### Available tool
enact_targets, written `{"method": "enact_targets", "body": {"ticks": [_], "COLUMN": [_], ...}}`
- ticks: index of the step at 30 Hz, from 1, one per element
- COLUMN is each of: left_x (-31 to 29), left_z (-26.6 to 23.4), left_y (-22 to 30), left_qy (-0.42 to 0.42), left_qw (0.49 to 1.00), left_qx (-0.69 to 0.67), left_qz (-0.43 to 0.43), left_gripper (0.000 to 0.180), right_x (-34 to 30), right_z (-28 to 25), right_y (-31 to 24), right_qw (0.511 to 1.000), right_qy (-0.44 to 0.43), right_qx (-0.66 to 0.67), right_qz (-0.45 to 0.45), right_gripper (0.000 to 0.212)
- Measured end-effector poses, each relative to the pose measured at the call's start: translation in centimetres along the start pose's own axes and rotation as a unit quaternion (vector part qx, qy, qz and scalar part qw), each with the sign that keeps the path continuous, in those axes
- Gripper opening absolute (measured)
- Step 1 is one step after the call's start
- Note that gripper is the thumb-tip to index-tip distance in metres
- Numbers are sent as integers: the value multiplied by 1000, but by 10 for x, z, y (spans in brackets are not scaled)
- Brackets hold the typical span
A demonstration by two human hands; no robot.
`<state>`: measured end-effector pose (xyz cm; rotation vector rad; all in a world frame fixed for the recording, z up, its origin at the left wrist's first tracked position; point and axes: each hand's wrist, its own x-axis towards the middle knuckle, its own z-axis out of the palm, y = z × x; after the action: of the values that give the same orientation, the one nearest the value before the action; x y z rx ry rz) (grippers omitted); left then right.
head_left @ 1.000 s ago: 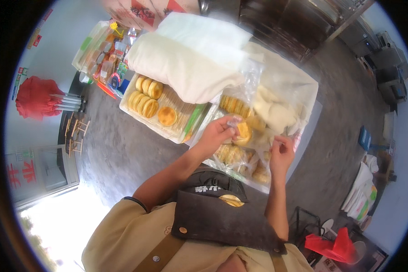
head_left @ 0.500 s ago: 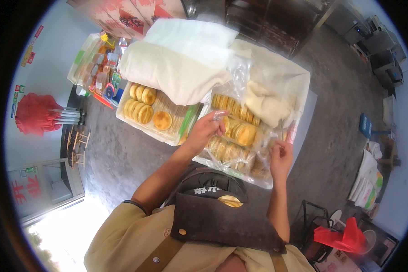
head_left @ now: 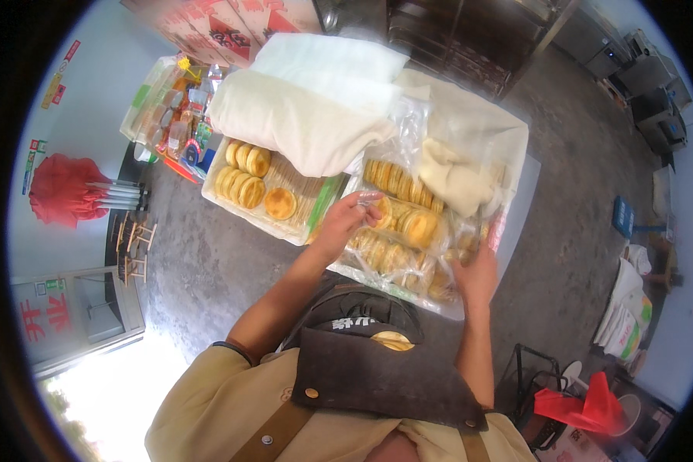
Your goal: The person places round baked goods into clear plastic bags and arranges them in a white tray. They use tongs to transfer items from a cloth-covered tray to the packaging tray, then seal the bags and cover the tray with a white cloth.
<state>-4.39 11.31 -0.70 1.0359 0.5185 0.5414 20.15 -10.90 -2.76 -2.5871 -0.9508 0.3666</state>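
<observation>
My left hand (head_left: 346,225) is over the middle of the open box, its fingers curled in and a shiny bit of clear plastic at the fingertips. Close by its fingers are golden round flatbreads (head_left: 419,229), standing in rows. At the box's right side, my right hand (head_left: 476,271) has its fingers closed on the clear plastic bag (head_left: 437,271), whose film covers the nearer row of breads. A beige cloth (head_left: 458,181) lies folded back over the box's far right part. In the left box, more flatbreads (head_left: 241,187) stand stacked, with a single bread (head_left: 280,203) lying flat.
A large white cloth (head_left: 308,104) drapes over the far side of the left box. Packaged goods (head_left: 179,127) stand to its left, and red printed cartons (head_left: 227,27) behind. A black cart frame (head_left: 535,377) with a red bag (head_left: 585,404) is at lower right.
My right hand has moved slightly down and toward the breads at the bag's right edge. My left hand has stayed nearly in place, and the view has shifted a little.
</observation>
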Motion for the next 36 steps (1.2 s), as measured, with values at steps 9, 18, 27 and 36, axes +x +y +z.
{"method": "enact_targets", "body": {"ticks": [9, 18, 27, 36], "left_x": [-2, -7, -13, -10], "left_z": [-1, 4, 8, 6], "left_y": [4, 5, 4, -2], "left_qy": [-18, 9, 6, 10], "left_qw": [999, 991, 978, 988], "left_qx": [48, 130, 199, 141], "left_qz": [6, 38, 62, 57], "left_gripper": [55, 58, 79, 78], "right_x": [-25, -21, 78, 86], "right_z": [-64, -107, -7, 4], "right_y": [-8, -49, -90, -122], "right_qw": [987, 914, 877, 913], "right_qy": [-54, -326, -478, -369], "right_qx": [108, 241, 42, -97], "right_qz": [103, -7, -6, -147], "right_gripper": [61, 43, 51, 56]}}
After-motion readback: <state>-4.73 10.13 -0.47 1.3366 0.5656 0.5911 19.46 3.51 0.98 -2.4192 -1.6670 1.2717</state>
